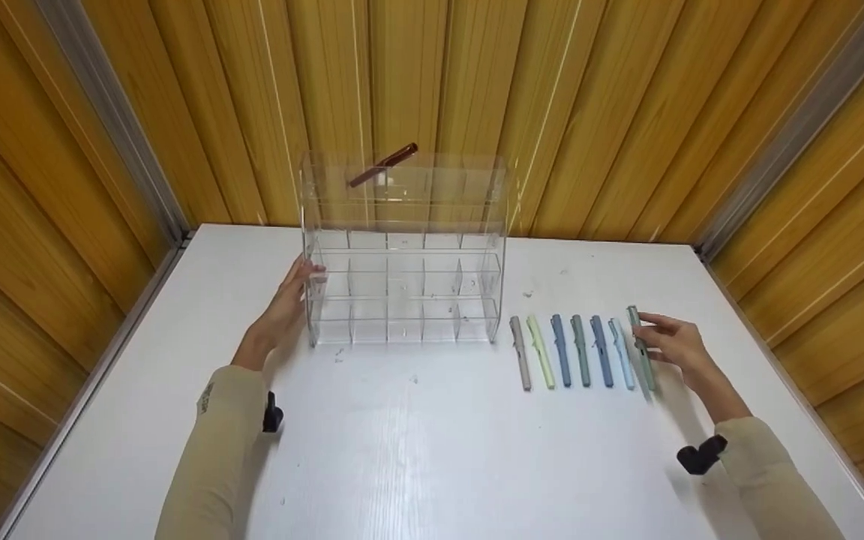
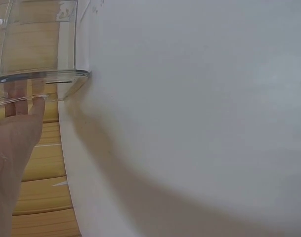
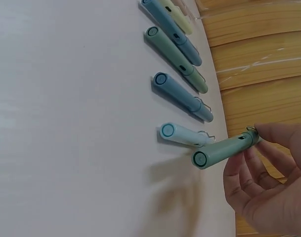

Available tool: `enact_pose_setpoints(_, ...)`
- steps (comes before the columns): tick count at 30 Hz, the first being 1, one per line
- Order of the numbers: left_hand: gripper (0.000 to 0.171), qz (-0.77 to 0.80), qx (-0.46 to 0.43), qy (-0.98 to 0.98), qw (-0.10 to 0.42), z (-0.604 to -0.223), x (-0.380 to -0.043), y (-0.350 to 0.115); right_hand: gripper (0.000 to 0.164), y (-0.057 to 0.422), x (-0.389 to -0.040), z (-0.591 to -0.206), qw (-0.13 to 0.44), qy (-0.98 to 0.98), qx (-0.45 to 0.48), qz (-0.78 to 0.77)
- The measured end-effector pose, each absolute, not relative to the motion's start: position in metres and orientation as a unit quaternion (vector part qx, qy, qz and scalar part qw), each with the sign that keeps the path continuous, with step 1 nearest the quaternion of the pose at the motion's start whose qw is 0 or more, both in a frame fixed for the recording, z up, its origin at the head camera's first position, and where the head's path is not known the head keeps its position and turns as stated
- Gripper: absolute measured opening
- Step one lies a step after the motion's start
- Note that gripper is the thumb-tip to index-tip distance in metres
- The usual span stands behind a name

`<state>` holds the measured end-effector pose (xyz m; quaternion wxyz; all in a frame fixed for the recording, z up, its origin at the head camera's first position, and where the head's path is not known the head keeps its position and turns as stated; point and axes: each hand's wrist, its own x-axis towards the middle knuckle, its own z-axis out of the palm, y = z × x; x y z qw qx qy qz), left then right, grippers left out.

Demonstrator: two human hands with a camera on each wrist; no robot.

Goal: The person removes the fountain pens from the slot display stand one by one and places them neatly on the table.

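My left hand (image 1: 287,304) touches the left side of a clear acrylic pen organizer (image 1: 402,334); in the left wrist view its extended fingers (image 2: 21,101) lie against the clear wall. At the far right, my right hand (image 1: 674,345) pinches a green capped fountain pen (image 1: 642,352) near its clip end. That pen is tilted, its barrel end (image 3: 217,154) pointing away from the fingers in the right wrist view. Just left of it lies a light blue pen (image 1: 622,356). A dark red pen (image 1: 384,166) rests slantwise in the organizer's upper back tier.
Left of the light blue pen, several more lie side by side, among them a blue pen (image 1: 561,351), a yellow-green pen (image 1: 541,352) and a grey pen (image 1: 520,354). The white table (image 1: 402,450) meets a yellow wood-patterned wall (image 1: 612,150) behind the organizer.
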<state>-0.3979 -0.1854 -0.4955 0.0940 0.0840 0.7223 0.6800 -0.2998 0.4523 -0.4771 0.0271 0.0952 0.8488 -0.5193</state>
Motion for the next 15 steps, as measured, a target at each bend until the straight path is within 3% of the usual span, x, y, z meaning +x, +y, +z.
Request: enact_pose_setpoints(15,0.076,0.677,0.074,0.727,0.092,-0.492,-0.395,-0.184,0.06,0.46,-0.302,-0.497,0.016,0.892,0.097,-0.44)
